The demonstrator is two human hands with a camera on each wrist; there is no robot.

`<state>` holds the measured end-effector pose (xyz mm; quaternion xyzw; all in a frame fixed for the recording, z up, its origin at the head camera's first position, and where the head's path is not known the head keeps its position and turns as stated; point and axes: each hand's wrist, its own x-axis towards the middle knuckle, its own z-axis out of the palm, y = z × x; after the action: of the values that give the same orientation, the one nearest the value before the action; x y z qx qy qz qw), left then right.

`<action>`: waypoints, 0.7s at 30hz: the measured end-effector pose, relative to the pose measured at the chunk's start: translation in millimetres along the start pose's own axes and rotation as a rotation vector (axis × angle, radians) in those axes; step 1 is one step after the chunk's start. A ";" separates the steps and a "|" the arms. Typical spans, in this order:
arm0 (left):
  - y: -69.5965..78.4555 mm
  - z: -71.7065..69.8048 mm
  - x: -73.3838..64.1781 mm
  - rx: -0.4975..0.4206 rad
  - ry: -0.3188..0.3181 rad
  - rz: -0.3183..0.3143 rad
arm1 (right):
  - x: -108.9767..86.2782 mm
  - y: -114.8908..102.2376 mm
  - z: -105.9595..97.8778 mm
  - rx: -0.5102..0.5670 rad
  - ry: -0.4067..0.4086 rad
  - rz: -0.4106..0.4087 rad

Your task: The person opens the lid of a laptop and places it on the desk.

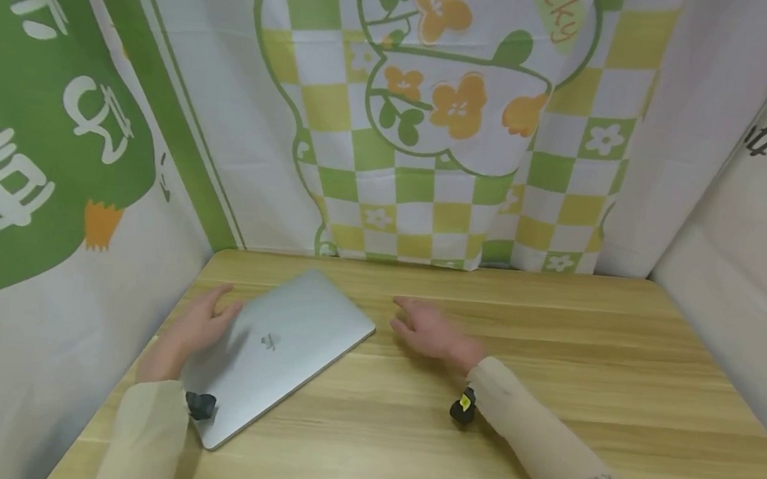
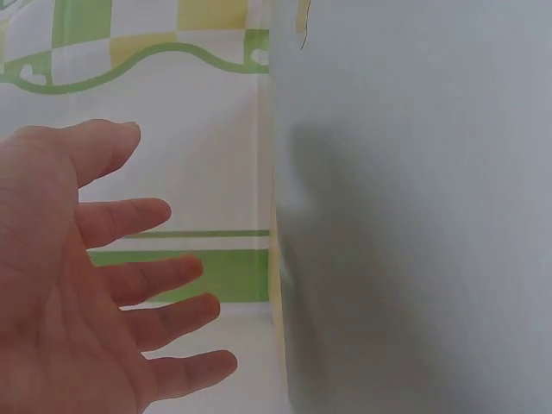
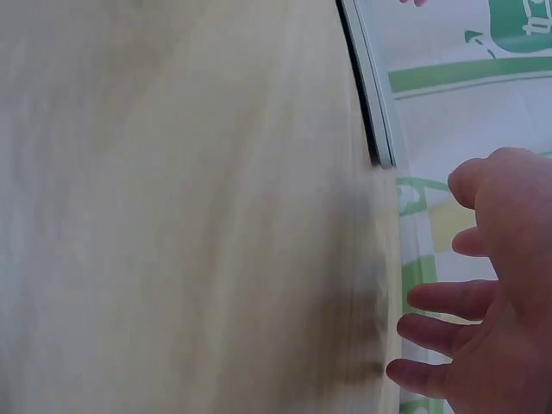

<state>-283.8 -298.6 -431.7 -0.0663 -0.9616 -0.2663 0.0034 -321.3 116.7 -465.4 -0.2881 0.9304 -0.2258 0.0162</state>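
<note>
A closed silver laptop with a fruit-shaped logo on its lid lies slanted on the left part of the table. Over its left edge hovers my left hand, fingers spread and holding nothing. The left wrist view shows that hand apart from the lid, on which a shadow falls. To the right of the laptop's right corner is my right hand, its fingers extended and nothing in them. In the right wrist view the laptop's thin edge shows beyond the right hand, with a gap between them.
The wooden table reaches to a cloth curtain with checks and flowers at the back. Printed cloths hang along the left side and the right side. Each wrist wears a small black camera, one of them on the right sleeve.
</note>
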 end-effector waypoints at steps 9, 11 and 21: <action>-10.0 -5.8 -9.3 0.048 0.025 -0.007 | 6.3 -15.3 11.1 0.013 0.024 -0.002; -12.5 -7.1 -11.7 0.056 0.014 -0.026 | 6.9 -19.2 12.3 0.028 0.024 -0.005; -24.2 -7.8 -19.6 0.070 0.017 -0.075 | 13.5 -34.3 20.1 0.032 0.029 -0.034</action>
<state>-267.7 -325.5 -438.2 -0.0275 -0.9721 -0.2329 0.0041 -311.2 76.0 -467.3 -0.3004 0.9217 -0.2453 0.0036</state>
